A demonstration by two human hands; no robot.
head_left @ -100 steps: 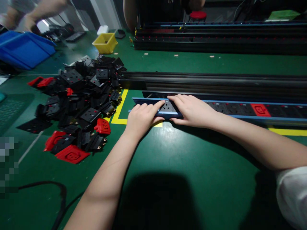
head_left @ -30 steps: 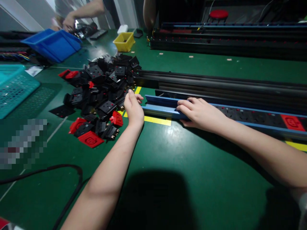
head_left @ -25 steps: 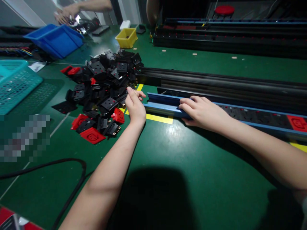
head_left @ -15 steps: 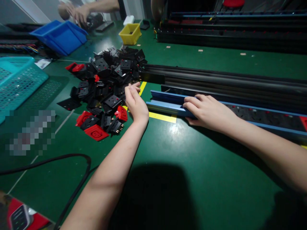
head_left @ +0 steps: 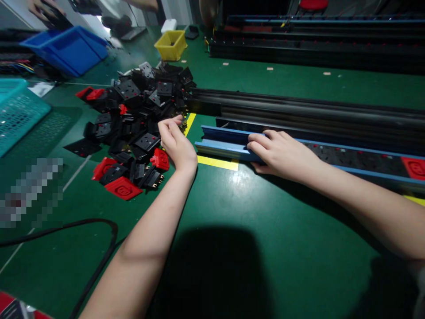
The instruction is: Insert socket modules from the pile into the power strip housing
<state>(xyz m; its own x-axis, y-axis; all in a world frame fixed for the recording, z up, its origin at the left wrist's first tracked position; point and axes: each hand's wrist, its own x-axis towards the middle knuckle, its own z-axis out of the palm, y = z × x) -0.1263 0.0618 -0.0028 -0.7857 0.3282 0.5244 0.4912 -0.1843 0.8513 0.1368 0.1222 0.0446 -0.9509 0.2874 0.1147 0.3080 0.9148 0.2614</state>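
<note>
My right hand (head_left: pixel 282 153) is wrapped over a long blue metal channel (head_left: pixel 221 146), thumb on the near side and fingers across the top. Black socket modules (head_left: pixel 348 155) sit in the channel to the right of this hand, with a red socket module (head_left: pixel 415 168) farther along. At the right edge of a heap of loose black socket modules (head_left: pixel 146 141) is my left hand (head_left: pixel 177 144). Its wrist is bent and its fingers are curled together; whatever they may hold is hidden. Loose red socket modules (head_left: pixel 123 188) lie at the heap's near side.
Black rails (head_left: pixel 299 104) lie behind the channel, and more long rails (head_left: pixel 299 46) stand at the back. A teal basket (head_left: pixel 23 110), a blue bin (head_left: pixel 69 48) and a yellow bin (head_left: pixel 171 44) are leftward. A black cable (head_left: pixel 113 235) curves across the near left. A co-worker's hand (head_left: pixel 43 11) shows far left.
The view has swung slightly right, so the scene sits farther left. My hands keep nearly the same places by the heap and on the channel. The co-worker's hands have moved left.
</note>
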